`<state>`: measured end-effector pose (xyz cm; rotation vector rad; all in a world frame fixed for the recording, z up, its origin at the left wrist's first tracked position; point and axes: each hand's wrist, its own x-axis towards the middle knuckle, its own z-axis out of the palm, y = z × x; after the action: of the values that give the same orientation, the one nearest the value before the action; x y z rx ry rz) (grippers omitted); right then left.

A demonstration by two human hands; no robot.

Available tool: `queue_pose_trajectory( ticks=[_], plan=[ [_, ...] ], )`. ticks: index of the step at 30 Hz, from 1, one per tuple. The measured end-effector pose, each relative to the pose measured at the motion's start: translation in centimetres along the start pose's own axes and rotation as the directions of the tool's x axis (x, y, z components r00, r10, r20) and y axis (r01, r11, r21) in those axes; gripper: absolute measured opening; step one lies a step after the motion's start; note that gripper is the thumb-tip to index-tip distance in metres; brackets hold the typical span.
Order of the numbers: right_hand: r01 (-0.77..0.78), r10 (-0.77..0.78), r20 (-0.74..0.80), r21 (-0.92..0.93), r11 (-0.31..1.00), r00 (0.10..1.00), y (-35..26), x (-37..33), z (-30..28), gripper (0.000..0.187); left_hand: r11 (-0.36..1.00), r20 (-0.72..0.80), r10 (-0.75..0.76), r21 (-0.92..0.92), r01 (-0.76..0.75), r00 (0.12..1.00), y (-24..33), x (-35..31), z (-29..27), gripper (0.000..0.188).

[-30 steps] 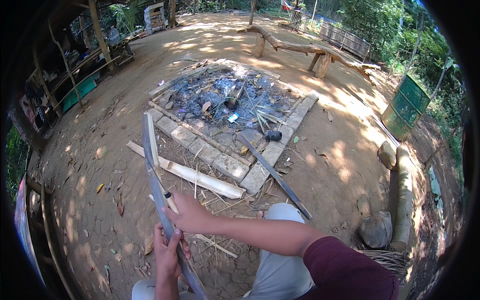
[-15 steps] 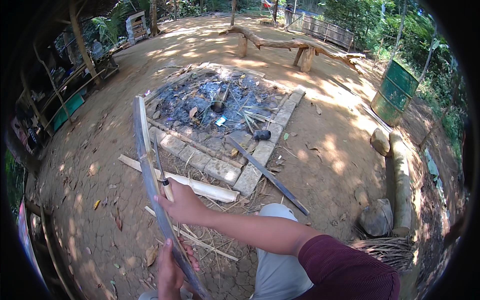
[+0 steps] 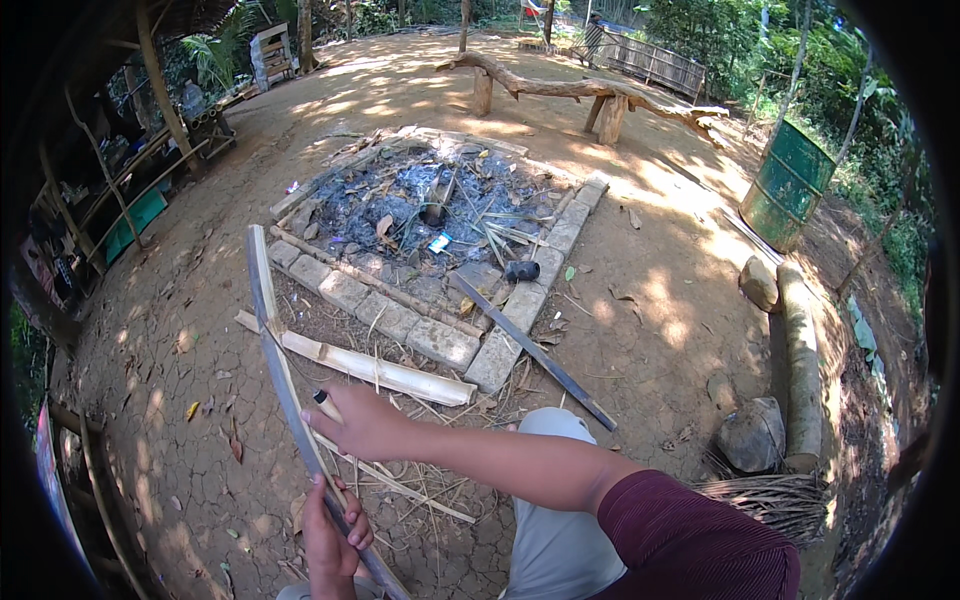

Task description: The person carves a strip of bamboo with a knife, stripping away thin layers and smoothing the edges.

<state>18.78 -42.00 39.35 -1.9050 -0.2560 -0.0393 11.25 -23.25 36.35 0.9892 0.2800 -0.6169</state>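
A long split bamboo strip [image 3: 284, 390], dark on its outer face and pale along the cut edge, slants up from the lower edge, its far end raised. My left hand [image 3: 335, 530] is closed around its near part, fingers wrapped over the edge. Just beyond, my right hand [image 3: 365, 425] grips a knife [image 3: 327, 405] by its pale wooden handle with a black collar, right against the strip. The blade does not show clearly now. Below the strip, a pale split bamboo piece [image 3: 400, 376] lies on the ground among thin shavings [image 3: 430, 490].
A stone-edged fire pit [image 3: 437, 340] with ash lies ahead, a dark flat strip [image 3: 540, 352] resting across its near corner beside a small black can [image 3: 522, 270]. To the right are a log [image 3: 800, 370], rocks [image 3: 752, 435] and a green drum [image 3: 788, 185]. A rough wooden bench [image 3: 570, 88] stands beyond.
My right hand has drawn back toward me along the strip with the knife, whose blade showed before. The strip's far end has dropped and shifted left. My left hand keeps its hold.
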Motion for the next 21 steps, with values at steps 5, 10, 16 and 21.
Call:
queue_pose_trajectory(
  ticks=[5, 10, 16, 21],
  plan=[
    [0.037, -0.038, -0.008, -0.105, 0.994, 0.999, 0.2, 0.1, 0.8, 0.041, 0.998, -0.008, -0.021, 0.060, 0.021, 1.000, -0.3, -0.1, 0.0, 0.033],
    [0.017, -0.015, 0.013, -0.124, 0.992, 1.000, 0.3, -0.1, 0.9, 0.037, 0.995, 0.009, -0.016, 0.097, 0.015, 1.000, -0.5, -0.1, 0.2, 0.031],
    [0.035, -0.033, 0.015, -0.171, 0.985, 0.999, 0.6, 0.0, 1.3, 0.035, 0.994, 0.020, -0.016, 0.112, 0.013, 1.000, -0.6, 0.0, 0.2, 0.030],
    [0.076, -0.078, -0.002, -0.160, 0.984, 0.997, 1.4, 0.1, 1.6, 0.041, 0.993, 0.008, -0.019, 0.118, 0.018, 1.000, -0.7, 0.0, 0.4, 0.030]
  ],
)
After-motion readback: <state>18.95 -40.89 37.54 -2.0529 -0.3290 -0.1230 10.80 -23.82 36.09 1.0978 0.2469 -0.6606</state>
